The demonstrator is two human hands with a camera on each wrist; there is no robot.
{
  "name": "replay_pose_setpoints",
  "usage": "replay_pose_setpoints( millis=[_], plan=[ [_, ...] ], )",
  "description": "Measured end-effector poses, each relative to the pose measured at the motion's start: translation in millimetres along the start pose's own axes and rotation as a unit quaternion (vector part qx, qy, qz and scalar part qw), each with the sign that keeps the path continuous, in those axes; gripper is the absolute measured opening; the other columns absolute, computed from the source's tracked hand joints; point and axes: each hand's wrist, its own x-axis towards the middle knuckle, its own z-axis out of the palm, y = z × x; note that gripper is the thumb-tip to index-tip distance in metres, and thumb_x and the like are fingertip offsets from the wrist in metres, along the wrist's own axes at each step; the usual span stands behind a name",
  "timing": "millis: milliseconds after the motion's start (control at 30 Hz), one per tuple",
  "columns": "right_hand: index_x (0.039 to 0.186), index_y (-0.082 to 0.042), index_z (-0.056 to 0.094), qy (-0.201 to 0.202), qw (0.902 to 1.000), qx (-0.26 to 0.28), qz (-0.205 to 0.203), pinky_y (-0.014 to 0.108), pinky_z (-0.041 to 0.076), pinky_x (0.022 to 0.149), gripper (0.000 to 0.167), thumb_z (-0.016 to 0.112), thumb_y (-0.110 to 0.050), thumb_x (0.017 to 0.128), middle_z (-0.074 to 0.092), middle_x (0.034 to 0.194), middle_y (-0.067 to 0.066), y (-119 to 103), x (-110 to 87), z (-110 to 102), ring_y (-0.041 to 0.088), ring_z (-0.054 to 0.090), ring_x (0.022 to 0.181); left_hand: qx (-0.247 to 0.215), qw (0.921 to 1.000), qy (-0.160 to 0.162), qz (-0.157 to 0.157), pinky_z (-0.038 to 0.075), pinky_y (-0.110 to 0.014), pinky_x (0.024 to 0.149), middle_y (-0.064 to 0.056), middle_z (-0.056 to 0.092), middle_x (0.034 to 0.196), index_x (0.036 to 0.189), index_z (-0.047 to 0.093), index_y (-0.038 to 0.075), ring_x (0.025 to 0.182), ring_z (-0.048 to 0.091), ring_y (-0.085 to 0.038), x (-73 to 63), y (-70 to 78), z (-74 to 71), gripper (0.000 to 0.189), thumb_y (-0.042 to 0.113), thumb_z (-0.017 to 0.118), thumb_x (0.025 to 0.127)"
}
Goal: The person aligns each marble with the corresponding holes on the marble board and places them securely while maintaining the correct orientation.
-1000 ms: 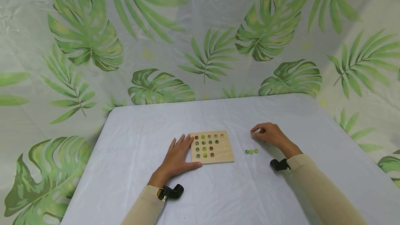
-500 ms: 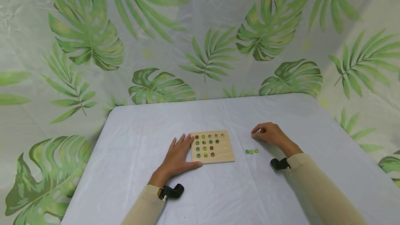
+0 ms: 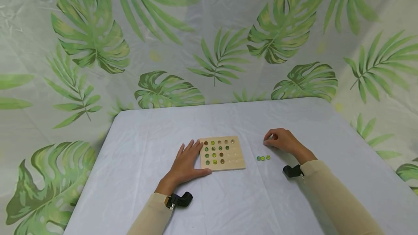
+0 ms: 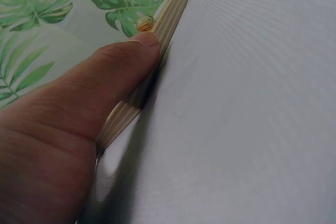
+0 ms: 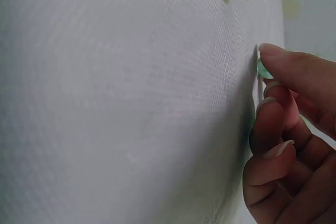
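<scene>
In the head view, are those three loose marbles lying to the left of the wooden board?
No, the three loose marbles lie on the white cloth to the right of the wooden board.

Light falls softly — wrist views seem dimmer.

– What do you see of the left hand (image 3: 184, 164)?
– It rests with spread fingers along the left side of the wooden board (image 3: 232, 151), the thumb on the near edge. In the hollows sit marbles (image 3: 214, 155), green, yellow and brown.
– And the right hand (image 3: 284, 142)?
– Its thumb and fingertips meet, low over the white cloth (image 3: 228, 198). Three loose marbles (image 3: 262, 158) lie just beside, nearer to the person.
</scene>
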Motion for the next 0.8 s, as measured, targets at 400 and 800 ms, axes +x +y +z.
replay_pose_setpoints(
  millis=[400, 800],
  plan=[
    [0.094, -0.008, 0.069, -0.007, 1.0, 0.001, 0.003, 0.03, 0.041, 0.053, 0.017, 0.074, -0.022, 0.086, 0.055, 0.067, 0.001, 0.4, -1.4, -0.4, 0.016, 0.05, 0.058, 0.003, 1.0, 0.002, 0.001, 0.001, -0.044, 0.119, -0.002, 0.023, 0.158, 0.153, 0.027, 0.013, 0.148, 0.012, -0.021, 0.7, 0.8, -0.7, 0.107, 0.073, 0.064, 0.073],
    [0.096, -0.013, 0.068, -0.002, 0.9997, 0.02, -0.014, 0.027, 0.04, 0.054, 0.014, 0.073, -0.023, 0.087, 0.054, 0.069, 0.001, -5.4, -3.4, 4.3, 0.015, 0.047, 0.06, -0.001, 1.0, -0.001, -0.001, 0.001, -0.044, 0.119, -0.003, 0.024, 0.158, 0.153, 0.027, 0.013, 0.148, 0.011, -0.021, 0.3, 1.9, -1.0, 0.107, 0.071, 0.066, 0.073]
  ],
)
